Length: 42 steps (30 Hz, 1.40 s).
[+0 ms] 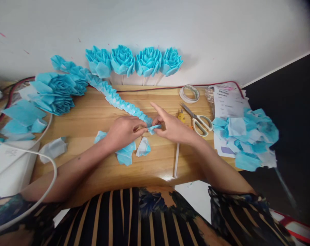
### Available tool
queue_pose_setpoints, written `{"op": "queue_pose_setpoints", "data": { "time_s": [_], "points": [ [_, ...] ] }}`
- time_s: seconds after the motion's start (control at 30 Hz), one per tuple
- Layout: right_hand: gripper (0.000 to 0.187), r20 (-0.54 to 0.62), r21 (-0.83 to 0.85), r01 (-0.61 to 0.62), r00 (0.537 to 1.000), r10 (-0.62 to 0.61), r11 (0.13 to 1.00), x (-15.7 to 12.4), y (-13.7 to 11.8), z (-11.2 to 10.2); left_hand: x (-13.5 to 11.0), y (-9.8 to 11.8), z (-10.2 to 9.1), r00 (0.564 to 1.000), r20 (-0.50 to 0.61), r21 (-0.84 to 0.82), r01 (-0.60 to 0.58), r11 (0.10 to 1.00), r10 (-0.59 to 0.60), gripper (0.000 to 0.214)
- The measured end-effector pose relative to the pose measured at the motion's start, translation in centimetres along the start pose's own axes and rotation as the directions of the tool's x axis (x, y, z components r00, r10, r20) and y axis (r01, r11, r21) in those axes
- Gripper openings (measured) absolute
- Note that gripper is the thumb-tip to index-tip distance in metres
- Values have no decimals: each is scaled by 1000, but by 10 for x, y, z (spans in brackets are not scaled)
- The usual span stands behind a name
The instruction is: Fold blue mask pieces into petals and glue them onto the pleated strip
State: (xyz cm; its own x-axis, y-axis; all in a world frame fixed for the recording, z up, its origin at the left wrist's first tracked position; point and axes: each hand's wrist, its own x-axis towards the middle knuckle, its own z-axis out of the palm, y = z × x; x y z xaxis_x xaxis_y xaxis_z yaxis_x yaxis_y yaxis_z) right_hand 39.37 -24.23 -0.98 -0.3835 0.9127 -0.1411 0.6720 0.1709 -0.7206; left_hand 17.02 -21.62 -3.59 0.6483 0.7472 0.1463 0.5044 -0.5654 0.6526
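A small piece of blue paper [154,128] is pinched between my two hands over the middle of the wooden table. My left hand [126,131] grips its left end with the fingertips. On the other side, my right hand [170,126] pinches the right end between thumb and bent fingers, its index finger stretched out. Just behind the hands ends a long row of folded blue paper petals [119,101], which runs back to the far left. Loose blue petals [126,152] lie below my left hand, along with a paler folded petal [143,147].
Several blue paper roses [148,61] stand along the wall, with more roses [59,92] at left. Scissors [199,121], a tape roll [189,94] and a yellow tool [181,117] lie right. Beyond are a petal heap [247,136] and printed sheet [228,102]. A white cable [54,167] loops left.
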Motion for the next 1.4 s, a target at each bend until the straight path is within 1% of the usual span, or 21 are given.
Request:
{"op": "queue_pose_setpoints", "data": {
  "time_s": [0.17,0.3,0.4,0.53,0.63,0.8,0.9,1.1,1.17,1.27,1.33,1.4],
  "points": [
    [94,7,120,9,1000,-10,993,-3,-6,1,1,3,0,992,53,-172,119,978,-111,16],
    [93,-3,203,13,1000,-12,979,-6,-6,2,-1,3,0,991,68,-300,134,944,-119,22],
    [93,-10,241,24,1000,-22,970,-8,-8,2,-2,6,-1,988,81,-324,150,934,-131,22],
    [93,-16,259,30,1000,-27,965,-9,-12,3,-2,13,-3,977,121,-347,205,915,-173,19],
    [89,-13,293,39,999,-37,955,-11,-12,-3,-1,14,-5,974,128,-406,224,886,-188,19],
    [77,-78,326,-9,996,36,945,-23,-9,-20,-1,12,-7,968,127,-497,252,830,-217,21],
    [73,-112,297,-5,993,40,955,-26,-9,-20,-1,11,-6,969,112,-500,245,831,-218,21],
    [66,-169,304,43,986,9,952,-20,-9,-5,-1,10,-3,970,113,-506,242,828,-215,22],
    [63,-179,303,39,984,16,952,-21,-7,-5,-1,10,-6,971,105,-511,237,826,-214,23],
    [64,-185,289,1,981,55,957,-28,-1,-12,-1,7,-11,970,85,-505,239,829,-228,28],
    [66,-184,277,-43,978,97,960,-34,6,-19,-1,3,-12,969,52,-445,241,863,-243,34],
    [68,-165,258,-83,978,129,963,-37,12,-25,-1,-2,-10,977,-5,-308,200,930,-212,34]
  ]
}}
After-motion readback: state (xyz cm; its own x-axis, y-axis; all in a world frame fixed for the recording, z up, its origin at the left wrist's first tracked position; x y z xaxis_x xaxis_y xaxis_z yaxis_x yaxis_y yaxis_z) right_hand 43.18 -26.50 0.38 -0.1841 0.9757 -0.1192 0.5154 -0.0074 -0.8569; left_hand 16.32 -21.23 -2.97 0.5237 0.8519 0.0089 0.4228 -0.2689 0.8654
